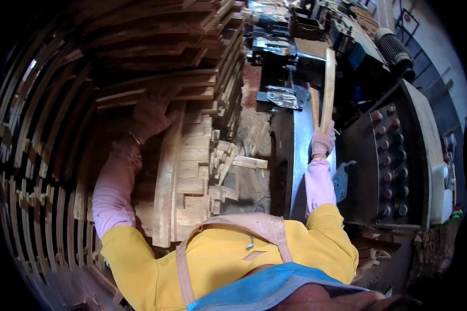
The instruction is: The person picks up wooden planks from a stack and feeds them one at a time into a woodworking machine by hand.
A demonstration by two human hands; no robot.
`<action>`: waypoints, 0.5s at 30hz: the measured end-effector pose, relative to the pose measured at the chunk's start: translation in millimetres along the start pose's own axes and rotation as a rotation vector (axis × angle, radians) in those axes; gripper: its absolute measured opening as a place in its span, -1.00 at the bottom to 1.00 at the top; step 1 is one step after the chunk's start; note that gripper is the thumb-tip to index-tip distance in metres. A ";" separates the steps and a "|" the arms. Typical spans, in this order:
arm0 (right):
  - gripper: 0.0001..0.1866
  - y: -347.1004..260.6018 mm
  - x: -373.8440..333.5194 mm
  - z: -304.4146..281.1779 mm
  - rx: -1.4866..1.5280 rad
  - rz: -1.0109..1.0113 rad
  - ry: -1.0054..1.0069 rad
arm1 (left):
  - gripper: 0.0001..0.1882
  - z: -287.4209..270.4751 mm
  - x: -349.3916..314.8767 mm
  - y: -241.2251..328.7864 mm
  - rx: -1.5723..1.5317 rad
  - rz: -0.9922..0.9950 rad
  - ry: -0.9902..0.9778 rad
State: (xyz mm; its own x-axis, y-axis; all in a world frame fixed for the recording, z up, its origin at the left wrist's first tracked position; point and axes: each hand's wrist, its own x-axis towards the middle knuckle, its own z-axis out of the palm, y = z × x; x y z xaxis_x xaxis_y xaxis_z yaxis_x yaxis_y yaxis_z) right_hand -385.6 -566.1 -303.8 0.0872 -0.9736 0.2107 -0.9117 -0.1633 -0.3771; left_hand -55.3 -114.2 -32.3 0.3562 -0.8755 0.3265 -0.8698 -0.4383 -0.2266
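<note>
My right hand (pixel 323 141), in a light glove, is closed around the near end of a pale wooden strip (pixel 328 88). The strip points away from me over the metal machine bed (pixel 301 155). A second, darker wooden strip (pixel 314 106) lies on the bed just left of it. My left hand (pixel 154 113), also gloved, reaches onto stacked wooden strips (pixel 197 93) at the left. Its thumb is spread and its fingers lie outstretched over the strips, partly lost in shadow. Below that hand, a long wooden board (pixel 167 181) lies along a pile of short wood blocks (pixel 193 155).
Tall stacks of wooden strips (pixel 36 217) line the left. At the right stands a control panel (pixel 404 160) with several round buttons. A metal guide bracket (pixel 283 97) sits by the bed, and a motor (pixel 393 46) is behind. Wood offcuts (pixel 250 162) lie between pile and machine.
</note>
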 end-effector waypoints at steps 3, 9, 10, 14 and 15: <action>-0.21 -16.7 -15.9 -1.0 -0.065 -0.017 -0.105 | -0.14 15.7 -18.8 -46.6 -0.064 -0.044 -0.036; -0.25 79.0 -163.0 -60.7 -0.034 -0.167 -0.154 | -0.24 59.5 -32.7 -100.5 0.362 -0.388 -0.207; -0.31 105.7 -189.0 -66.2 -0.030 -0.254 -0.076 | -0.25 68.6 -28.6 -109.2 0.349 -0.380 -0.132; -0.43 126.8 -235.8 -118.6 -0.021 -0.193 -0.207 | -0.31 101.4 -33.4 -146.0 0.274 -0.380 0.041; -0.40 131.7 -235.3 -117.1 -0.004 -0.216 -0.186 | -0.32 108.8 -33.4 -148.1 0.267 -0.385 0.027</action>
State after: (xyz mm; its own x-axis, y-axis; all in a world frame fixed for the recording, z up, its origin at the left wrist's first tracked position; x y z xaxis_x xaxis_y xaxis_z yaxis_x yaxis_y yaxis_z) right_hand -573.2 -339.8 -297.5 0.3512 -0.9290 0.1169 -0.8656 -0.3698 -0.3376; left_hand 98.8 -42.2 -109.5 0.6233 -0.6352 0.4562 -0.5565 -0.7701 -0.3119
